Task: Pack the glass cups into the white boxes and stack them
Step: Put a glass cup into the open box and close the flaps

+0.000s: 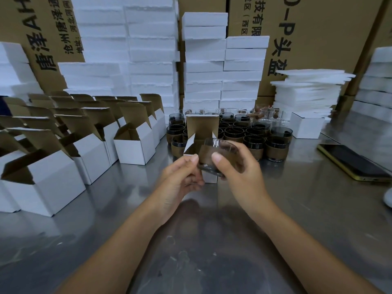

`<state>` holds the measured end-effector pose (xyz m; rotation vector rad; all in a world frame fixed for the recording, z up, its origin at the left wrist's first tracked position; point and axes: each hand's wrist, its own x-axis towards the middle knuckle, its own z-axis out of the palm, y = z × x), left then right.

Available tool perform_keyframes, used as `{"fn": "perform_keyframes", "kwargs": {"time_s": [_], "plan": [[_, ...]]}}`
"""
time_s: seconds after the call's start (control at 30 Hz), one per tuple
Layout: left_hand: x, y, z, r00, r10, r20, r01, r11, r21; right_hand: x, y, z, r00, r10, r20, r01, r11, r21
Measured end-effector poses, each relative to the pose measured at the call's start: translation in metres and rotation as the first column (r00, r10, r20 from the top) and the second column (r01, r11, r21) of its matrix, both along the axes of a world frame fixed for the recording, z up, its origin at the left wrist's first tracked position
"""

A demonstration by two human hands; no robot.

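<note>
I am working at a bare steel table (275, 209) that is throwing back dull reflections. To my right a dark phone (354, 162) in a yellowish case is lying flat on it, screen up, angled away from me. Further back on that side, a loose stack of thin white foam sheets (307, 90) is leaning unevenly. Tall brown cartons (318, 39) printed with large black characters are walling off the back, and another carton (46, 39) is tilting at far left. Something white and rounded (389, 198) is poking in at the right edge; I cannot tell what.
</note>
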<state>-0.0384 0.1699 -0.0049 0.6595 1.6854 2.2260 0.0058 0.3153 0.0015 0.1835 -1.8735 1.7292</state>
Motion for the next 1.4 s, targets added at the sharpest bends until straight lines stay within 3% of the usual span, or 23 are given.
{"fn": "perform_keyframes", "kwargs": {"time_s": [0.17, 0.33, 0.57, 0.7, 0.83, 0.97, 1.07, 1.2, 1.4], "plan": [[0.001, 0.002, 0.001, 0.999, -0.030, -0.013, 0.030, 1.000, 0.006, -0.003, 0.003, 0.005, 0.985, 0.063, 0.160, -0.025, 0.974, -0.225], [0.003, 0.001, 0.001, 0.998, -0.053, -0.016, 0.053, 0.999, 0.003, -0.003, 0.006, 0.009, 0.967, 0.106, 0.233, -0.024, 0.944, -0.330], [0.004, 0.002, 0.001, 0.997, -0.064, -0.041, 0.063, 0.998, -0.031, 0.000, 0.001, 0.009, 0.990, 0.065, 0.124, -0.031, 0.965, -0.260], [0.001, 0.003, 0.002, 0.991, 0.096, -0.089, -0.099, 0.995, -0.032, -0.001, -0.001, 0.001, 1.000, 0.012, -0.002, -0.013, 0.986, -0.166], [-0.007, 0.002, -0.004, 0.844, 0.382, -0.377, -0.465, 0.871, -0.159, -0.005, 0.001, -0.007, 0.994, -0.029, -0.109, 0.024, 0.999, -0.044], [-0.011, 0.004, -0.013, 0.684, 0.385, -0.620, -0.645, 0.716, -0.267, -0.004, 0.001, -0.006, 0.978, -0.103, -0.179, 0.115, 0.992, 0.053], [-0.012, 0.003, -0.018, 0.617, 0.337, -0.711, -0.704, 0.641, -0.307, -0.003, 0.001, -0.006, 0.972, -0.104, -0.210, 0.122, 0.989, 0.077], [-0.011, 0.003, -0.018, 0.604, 0.276, -0.747, -0.717, 0.597, -0.360, -0.005, 0.001, -0.006, 0.965, -0.093, -0.246, 0.125, 0.986, 0.115], [-0.006, 0.005, -0.013, 0.513, 0.272, -0.814, -0.732, 0.633, -0.250, -0.001, 0.001, -0.003, 0.966, -0.083, -0.244, 0.121, 0.982, 0.144]]}}
